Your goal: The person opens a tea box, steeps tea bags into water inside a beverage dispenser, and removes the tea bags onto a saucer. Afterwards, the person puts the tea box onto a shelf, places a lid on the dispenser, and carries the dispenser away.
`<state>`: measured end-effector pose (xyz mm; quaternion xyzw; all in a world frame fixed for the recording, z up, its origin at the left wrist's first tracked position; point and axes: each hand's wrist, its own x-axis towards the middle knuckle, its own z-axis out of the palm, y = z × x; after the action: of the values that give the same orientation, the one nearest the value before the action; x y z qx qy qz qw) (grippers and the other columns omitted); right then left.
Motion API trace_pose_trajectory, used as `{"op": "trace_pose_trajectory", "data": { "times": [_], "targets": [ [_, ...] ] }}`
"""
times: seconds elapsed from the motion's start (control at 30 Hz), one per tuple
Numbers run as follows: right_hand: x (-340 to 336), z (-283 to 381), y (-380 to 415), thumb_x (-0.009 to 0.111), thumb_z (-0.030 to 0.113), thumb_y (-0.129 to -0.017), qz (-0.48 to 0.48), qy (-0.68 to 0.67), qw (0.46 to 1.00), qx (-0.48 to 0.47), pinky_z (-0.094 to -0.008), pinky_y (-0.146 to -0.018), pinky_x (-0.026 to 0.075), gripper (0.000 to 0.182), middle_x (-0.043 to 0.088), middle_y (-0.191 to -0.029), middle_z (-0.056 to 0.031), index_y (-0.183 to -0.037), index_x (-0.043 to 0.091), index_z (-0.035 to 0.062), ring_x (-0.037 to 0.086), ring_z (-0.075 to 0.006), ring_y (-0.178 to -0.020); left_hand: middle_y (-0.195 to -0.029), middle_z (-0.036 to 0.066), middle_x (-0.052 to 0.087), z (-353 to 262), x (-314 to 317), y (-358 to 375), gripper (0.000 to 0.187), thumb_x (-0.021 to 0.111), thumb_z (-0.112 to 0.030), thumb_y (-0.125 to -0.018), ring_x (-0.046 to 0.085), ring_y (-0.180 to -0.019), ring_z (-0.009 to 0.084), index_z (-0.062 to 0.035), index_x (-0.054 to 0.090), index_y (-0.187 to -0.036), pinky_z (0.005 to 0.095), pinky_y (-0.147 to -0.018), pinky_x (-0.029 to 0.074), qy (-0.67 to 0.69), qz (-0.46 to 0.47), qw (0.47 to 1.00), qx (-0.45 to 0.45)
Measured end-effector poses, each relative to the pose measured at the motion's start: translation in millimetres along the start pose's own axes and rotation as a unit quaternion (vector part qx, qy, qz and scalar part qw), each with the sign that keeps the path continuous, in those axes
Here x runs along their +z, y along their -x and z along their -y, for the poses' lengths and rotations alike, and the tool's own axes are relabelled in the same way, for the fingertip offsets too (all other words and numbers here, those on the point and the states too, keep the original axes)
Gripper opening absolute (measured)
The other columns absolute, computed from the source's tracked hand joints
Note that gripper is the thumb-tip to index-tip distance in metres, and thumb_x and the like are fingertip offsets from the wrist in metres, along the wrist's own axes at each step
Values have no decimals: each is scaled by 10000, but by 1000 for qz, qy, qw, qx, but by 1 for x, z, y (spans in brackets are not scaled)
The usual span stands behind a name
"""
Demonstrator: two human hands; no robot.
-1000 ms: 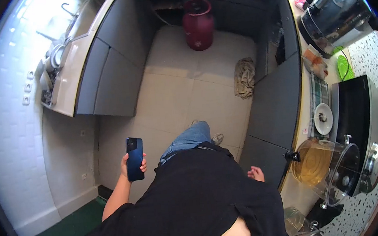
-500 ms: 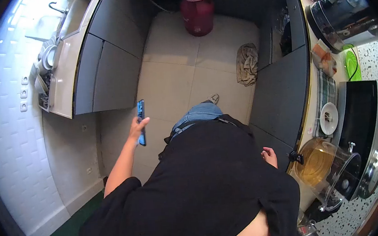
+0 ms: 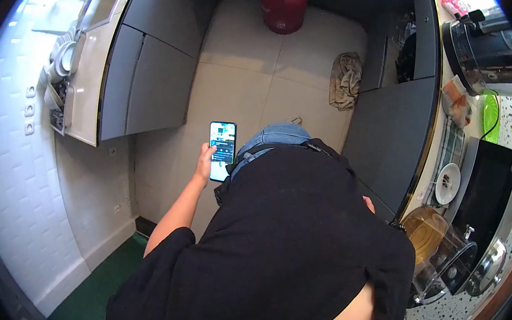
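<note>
My left hand [image 3: 205,162] holds a smartphone [image 3: 223,151] upright in front of my body, its lit screen turned up toward the camera. The thumb rests on the left part of the screen. At the right side of my black shirt, only a small part of my right hand [image 3: 369,204] shows. The shirt hides the rest of it, so its fingers cannot be made out. It is near the grey cabinet front below the right counter.
A red gas cylinder [image 3: 284,5] stands on the floor ahead. A crumpled cloth [image 3: 345,81] lies by the right cabinets. The right counter carries a white bowl [image 3: 447,184], a glass container [image 3: 425,230] and a microwave [image 3: 483,183]. Dishes [image 3: 64,59] stand on the left counter.
The phone has turned from edge-on to face the camera and moved right with my left hand. My right hand has slipped mostly behind the shirt. The view has shifted slightly.
</note>
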<state>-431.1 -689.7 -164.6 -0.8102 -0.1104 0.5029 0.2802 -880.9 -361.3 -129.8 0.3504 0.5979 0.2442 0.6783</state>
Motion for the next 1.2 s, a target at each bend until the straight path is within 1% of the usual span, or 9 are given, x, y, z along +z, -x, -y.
{"op": "trace_pose_trajectory", "data": {
  "times": [0.1,0.4,0.5,0.6,0.63,0.87,0.97,1.07,1.2],
  "targets": [
    [-5,5,-7,526,135,-913,12,-2,1000,15,-246,-596,449,258,612,-879,-37,-1154,552,47,570,-102,-692,-1077,64,532,-12,0,9,274,532,-202,-902,542,-1002,174,-77,412,-1115,340,-904,419,19,39,999,-21],
    [-1,-8,-28,517,142,-920,1,-25,1000,17,-246,-566,436,259,613,-900,-30,-1159,546,49,572,-100,-678,-1094,97,526,-9,-14,5,345,572,-200,-905,565,-1008,206,-83,364,-1153,381,-861,463,-32,5,999,-36],
    [6,-1,-16,513,136,-924,12,-6,1000,8,-256,-615,460,270,613,-925,-45,-1169,540,27,587,-117,-728,-1082,82,530,-18,-9,10,319,560,-238,-913,554,-1021,190,-89,383,-1132,371,-887,446,-34,-6,998,-49],
    [16,-44,-28,508,125,-927,-5,-46,998,29,-272,-691,483,278,610,-955,-70,-1182,534,19,595,-138,-794,-1077,61,530,-21,-13,3,289,530,-299,-927,536,-1037,170,-99,405,-1094,362,-913,424,59,34,997,-41],
    [17,-51,-28,508,122,-928,-5,-44,998,34,-276,-709,485,279,609,-964,-75,-1185,534,19,596,-141,-811,-1077,44,529,-38,-2,10,294,501,-353,-938,521,-1043,157,-106,419,-1073,357,-928,408,51,24,997,-61],
    [19,-99,-38,509,122,-929,-4,-99,994,45,-276,-762,483,291,610,-1004,-74,-1196,530,10,602,-143,-858,-1086,63,524,-43,3,-5,384,536,-414,-918,505,-1071,165,-92,411,-1084,366,-941,401,-11,-12,997,-76],
    [23,-86,-31,509,122,-929,-6,-69,997,46,-271,-775,476,294,611,-1017,-75,-1198,532,6,605,-145,-871,-1074,86,529,-50,9,-8,473,597,-437,-874,523,-1050,181,-71,406,-1105,368,-924,419,-30,-22,996,-81],
    [31,-78,-28,512,125,-929,-18,-67,996,58,-276,-785,473,291,612,-1027,-80,-1192,541,4,606,-150,-886,-1010,121,570,-80,37,7,541,694,-408,-803,595,-941,206,-49,401,-1083,350,-793,501,-119,-95,987,-58],
    [38,-82,-32,513,129,-931,-15,-73,997,36,-291,-800,472,283,612,-1034,-86,-1181,551,1,607,-160,-908,-1017,130,578,-61,16,-17,636,772,-406,-717,598,-927,205,-37,426,-1104,350,-783,500,-161,-86,980,-73]
  ]
}}
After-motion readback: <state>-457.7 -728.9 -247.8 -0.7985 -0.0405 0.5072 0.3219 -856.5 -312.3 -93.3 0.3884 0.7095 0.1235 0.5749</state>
